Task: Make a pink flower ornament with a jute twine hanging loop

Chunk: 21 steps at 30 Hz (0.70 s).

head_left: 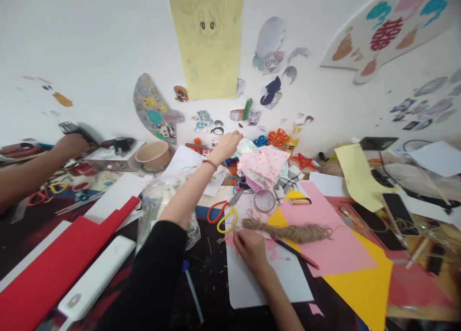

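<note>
My left hand (227, 146), in a black sleeve with a thin red band at the wrist, reaches far forward beside a pile of pale green and pink dotted cloth (264, 165). Its fingers are pressed together; what they hold, if anything, is too small to tell. My right hand (252, 251) rests low over a white sheet (248, 290), fingers curled together by the left end of a twine bundle (302, 231). Scissors with red and yellow handles (226, 216) lie just above it. Whatever the right fingers pinch cannot be made out.
At the far left another person's hand (74, 144) reaches over the table. Red card (65, 273), a white power strip (97, 278) and a plastic bag (154, 201) lie left. Pink paper (334, 239), yellow paper (363, 292) and phones (400, 214) lie right. A wall stands behind.
</note>
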Available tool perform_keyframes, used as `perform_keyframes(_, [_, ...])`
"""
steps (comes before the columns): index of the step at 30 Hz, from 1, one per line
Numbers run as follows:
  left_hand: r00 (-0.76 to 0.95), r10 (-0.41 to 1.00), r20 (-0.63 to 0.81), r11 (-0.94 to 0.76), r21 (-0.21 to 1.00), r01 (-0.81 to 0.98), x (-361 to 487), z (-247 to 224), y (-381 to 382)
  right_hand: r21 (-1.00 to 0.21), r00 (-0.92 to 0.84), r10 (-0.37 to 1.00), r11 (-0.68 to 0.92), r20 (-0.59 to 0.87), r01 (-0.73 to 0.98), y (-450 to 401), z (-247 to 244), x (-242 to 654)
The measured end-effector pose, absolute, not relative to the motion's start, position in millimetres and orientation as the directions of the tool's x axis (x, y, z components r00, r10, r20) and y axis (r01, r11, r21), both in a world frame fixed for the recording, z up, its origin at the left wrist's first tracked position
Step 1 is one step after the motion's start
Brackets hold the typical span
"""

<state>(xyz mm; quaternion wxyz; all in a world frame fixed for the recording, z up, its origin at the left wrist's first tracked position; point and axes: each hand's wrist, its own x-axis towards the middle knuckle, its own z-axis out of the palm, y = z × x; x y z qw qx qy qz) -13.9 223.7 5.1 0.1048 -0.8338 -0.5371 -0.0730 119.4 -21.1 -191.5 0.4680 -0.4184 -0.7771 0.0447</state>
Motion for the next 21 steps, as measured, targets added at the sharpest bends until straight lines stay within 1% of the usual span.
perform_keyframes(5, [0.364, 0.897, 0.251, -0.378, 0.008, 0.926, 23, -14, 261, -0.406, -0.219, 0.669, 0.643, 0.710, 0.649, -14, -191, 123])
perform_keyframes(8, [0.300, 0.901, 0.313, -0.346, 0.102, 0.933, 25, -9, 271, -0.385, -0.225, 0.665, 0.638, 0.713, 0.667, -14, -191, 122])
perform_keyframes(11, [0.189, 0.876, 0.444, -0.311, 0.220, 0.925, 20, 16, 281, -0.376, -0.249, 0.668, 0.643, 0.701, 0.667, -15, -191, 120])
perform_keyframes(13, [0.123, 0.841, 0.527, -0.319, 0.300, 0.899, 18, 36, 286, -0.376, -0.274, 0.675, 0.649, 0.685, 0.661, -16, -192, 119])
perform_keyframes(17, [-0.035, 0.769, 0.638, -0.351, 0.467, 0.812, 24, 76, 295, -0.383, -0.322, 0.700, 0.651, 0.637, 0.656, -18, -197, 121])
perform_keyframes(19, [-0.142, 0.728, 0.671, -0.368, 0.557, 0.744, 28, 96, 303, -0.392, -0.335, 0.719, 0.640, 0.609, 0.661, -18, -202, 122])
perform_keyframes(20, [-0.197, 0.693, 0.694, -0.407, 0.602, 0.687, 29, 108, 306, -0.399, -0.338, 0.729, 0.633, 0.595, 0.663, -17, -204, 123])
perform_keyframes(21, [-0.262, 0.633, 0.728, -0.507, 0.646, 0.570, 30, 119, 309, -0.407, -0.340, 0.739, 0.626, 0.582, 0.665, -17, -206, 124])
